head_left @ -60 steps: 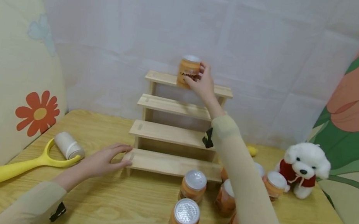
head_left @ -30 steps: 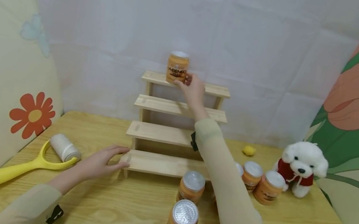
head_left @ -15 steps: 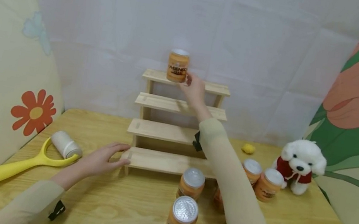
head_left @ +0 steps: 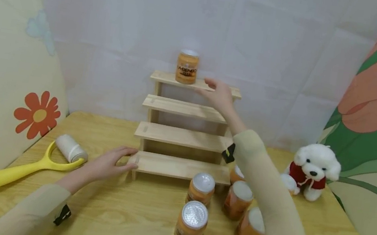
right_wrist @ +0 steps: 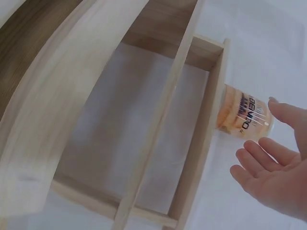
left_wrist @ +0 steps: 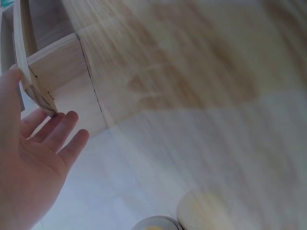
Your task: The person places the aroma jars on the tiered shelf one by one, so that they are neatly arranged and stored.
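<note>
An orange can with a silver lid (head_left: 187,68) stands upright on the top step of the wooden stepped shelf (head_left: 185,137), left of its middle. My right hand (head_left: 218,96) is just right of that can, fingers apart and holding nothing; the right wrist view shows a gap between the fingers and the labelled can (right_wrist: 244,111). At the left end of the lowest step, my left hand (head_left: 108,165) grips the board's end (left_wrist: 41,96), thumb on one edge and fingers on the other.
Several similar orange cans (head_left: 191,227) stand on the wooden table (head_left: 127,223) at the shelf's front right, some partly behind the right sleeve. A white plush dog (head_left: 315,170) sits at the right. A yellow-handled slingshot-like tool (head_left: 16,174) with a pale roll (head_left: 70,149) lies at the left.
My right hand moved the can left along the top step, set it down, let go and drew back to the right. The left hand stayed at the lowest step.
</note>
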The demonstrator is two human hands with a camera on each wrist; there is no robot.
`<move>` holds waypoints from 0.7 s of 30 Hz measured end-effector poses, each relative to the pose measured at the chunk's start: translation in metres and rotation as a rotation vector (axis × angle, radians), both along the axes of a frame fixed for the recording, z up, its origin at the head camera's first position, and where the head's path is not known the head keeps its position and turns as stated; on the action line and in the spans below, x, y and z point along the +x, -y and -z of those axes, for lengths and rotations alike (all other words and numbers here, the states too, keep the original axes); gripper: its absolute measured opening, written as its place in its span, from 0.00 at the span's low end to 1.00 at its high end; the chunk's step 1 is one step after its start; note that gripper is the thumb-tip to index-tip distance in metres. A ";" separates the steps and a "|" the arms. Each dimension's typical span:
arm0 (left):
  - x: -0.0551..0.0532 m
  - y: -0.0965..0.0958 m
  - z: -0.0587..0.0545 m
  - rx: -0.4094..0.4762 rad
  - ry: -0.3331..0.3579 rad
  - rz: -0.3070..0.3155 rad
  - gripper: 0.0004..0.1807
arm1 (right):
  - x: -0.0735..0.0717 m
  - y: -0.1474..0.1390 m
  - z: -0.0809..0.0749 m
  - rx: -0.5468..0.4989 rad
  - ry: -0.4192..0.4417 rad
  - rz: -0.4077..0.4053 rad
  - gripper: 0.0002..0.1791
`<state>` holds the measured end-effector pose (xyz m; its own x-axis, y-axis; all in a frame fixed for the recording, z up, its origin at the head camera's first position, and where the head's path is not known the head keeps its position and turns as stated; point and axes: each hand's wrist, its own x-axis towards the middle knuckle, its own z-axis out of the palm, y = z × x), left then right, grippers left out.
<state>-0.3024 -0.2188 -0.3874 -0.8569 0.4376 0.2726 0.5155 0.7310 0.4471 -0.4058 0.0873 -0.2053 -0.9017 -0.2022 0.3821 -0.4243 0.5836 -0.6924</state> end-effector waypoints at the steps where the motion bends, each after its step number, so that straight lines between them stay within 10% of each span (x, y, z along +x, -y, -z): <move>1: -0.001 0.000 -0.001 -0.003 0.003 -0.002 0.31 | 0.002 -0.003 -0.001 0.006 -0.010 -0.006 0.33; 21: -0.004 0.006 0.000 -0.018 0.029 -0.019 0.34 | 0.039 -0.073 0.020 -0.014 -0.122 -0.136 0.27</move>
<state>-0.3068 -0.2243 -0.3870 -0.8726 0.4259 0.2392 0.4883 0.7487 0.4483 -0.3668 0.1604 -0.2250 -0.8132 -0.3136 0.4902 -0.5800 0.5057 -0.6387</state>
